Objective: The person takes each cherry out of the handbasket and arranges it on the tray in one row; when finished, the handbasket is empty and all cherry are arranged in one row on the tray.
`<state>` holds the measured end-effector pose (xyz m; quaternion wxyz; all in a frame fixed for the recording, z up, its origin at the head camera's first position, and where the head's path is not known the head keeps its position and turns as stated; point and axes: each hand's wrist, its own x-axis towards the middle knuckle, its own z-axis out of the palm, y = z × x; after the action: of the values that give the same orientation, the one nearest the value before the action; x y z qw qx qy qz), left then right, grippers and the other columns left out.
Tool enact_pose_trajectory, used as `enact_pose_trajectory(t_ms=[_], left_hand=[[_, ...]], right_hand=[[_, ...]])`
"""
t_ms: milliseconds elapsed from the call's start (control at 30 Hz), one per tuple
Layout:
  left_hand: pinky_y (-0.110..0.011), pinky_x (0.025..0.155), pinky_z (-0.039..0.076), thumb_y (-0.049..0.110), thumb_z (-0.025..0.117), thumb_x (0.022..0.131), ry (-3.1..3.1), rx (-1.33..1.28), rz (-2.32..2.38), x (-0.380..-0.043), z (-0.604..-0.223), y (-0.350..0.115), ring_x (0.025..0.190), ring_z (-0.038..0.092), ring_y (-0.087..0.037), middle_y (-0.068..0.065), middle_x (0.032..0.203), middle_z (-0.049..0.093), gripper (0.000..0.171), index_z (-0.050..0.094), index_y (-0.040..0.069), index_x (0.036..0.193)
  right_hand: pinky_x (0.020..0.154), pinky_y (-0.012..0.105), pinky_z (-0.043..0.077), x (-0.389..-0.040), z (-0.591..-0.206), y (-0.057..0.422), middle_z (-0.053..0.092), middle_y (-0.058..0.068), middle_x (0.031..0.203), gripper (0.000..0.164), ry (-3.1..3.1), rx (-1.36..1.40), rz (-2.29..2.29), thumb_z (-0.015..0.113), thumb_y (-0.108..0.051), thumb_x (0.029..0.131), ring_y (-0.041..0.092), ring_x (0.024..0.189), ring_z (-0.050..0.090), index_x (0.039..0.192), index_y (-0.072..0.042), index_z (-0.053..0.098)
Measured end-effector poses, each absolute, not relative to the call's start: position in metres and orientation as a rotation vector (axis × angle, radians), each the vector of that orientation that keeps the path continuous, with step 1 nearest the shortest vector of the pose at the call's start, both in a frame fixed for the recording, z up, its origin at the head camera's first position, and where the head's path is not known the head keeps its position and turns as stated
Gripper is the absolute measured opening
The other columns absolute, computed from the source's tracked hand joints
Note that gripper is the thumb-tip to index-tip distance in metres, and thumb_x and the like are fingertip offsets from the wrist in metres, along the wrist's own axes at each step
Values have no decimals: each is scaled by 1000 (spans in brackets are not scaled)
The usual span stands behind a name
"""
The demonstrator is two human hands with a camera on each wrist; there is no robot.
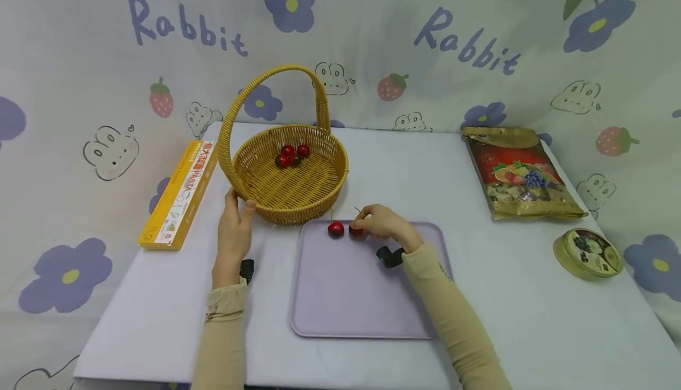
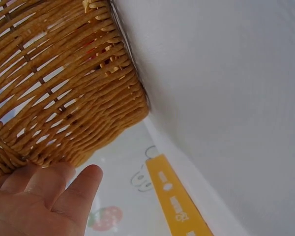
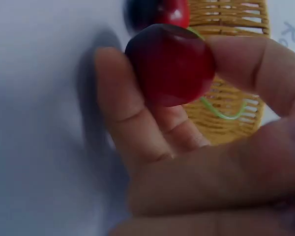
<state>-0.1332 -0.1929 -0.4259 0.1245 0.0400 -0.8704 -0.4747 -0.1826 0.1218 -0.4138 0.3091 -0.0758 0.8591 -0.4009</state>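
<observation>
My right hand [image 1: 384,223] pinches a dark red cherry [image 3: 172,66] between thumb and fingers, over the far edge of the lilac tray [image 1: 362,295]. Its green stem shows in the right wrist view. Just left of it, a second cherry [image 1: 336,229] lies on the tray. My left hand [image 1: 234,230] rests against the outer wall of a wicker basket [image 1: 287,192], near the foot of its tall handle. Extended fingers [image 2: 78,194] touch the weave in the left wrist view. Several cherries [image 1: 289,155] lie inside the basket, toward its far left side.
A yellow pasta box [image 1: 178,201] lies left of the basket. At the far right are a red and gold food bag [image 1: 524,171] and a round gold tin [image 1: 587,254]. A patterned cloth [image 1: 372,41] hangs behind the white table [image 1: 495,319].
</observation>
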Motion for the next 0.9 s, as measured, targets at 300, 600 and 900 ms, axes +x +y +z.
enact_pose_trajectory(t_ms=[300, 600, 900], left_hand=[[-62, 115, 21, 54, 31, 101, -2588, 165, -1376, -127, -429, -188, 145, 20, -46, -22, 160, 16, 75, 11, 6, 155], [-63, 114, 23, 50, 32, 103, -2586, 143, -1384, -125, -427, -190, 144, 22, -47, -22, 160, 16, 72, 11, 7, 156], [-63, 112, 26, 50, 32, 102, -2560, 128, -1367, -124, -426, -191, 143, 25, -48, -25, 159, 20, 72, 13, 5, 155]], right_hand=[[58, 22, 42, -184, -406, 117, 72, 7, 76, 29, 2399, -218, -939, 71, -33, 88, 13, 63, 55, 101, -9, 63], [56, 22, 42, -215, -349, 125, 75, 9, 90, 34, 2467, -217, -1011, 63, -36, 94, 15, 61, 54, 112, -7, 65], [42, 16, 24, -272, -312, 75, 63, 17, 129, 44, 1986, -173, -1584, 53, -29, 101, 1, 39, 26, 138, -6, 53]])
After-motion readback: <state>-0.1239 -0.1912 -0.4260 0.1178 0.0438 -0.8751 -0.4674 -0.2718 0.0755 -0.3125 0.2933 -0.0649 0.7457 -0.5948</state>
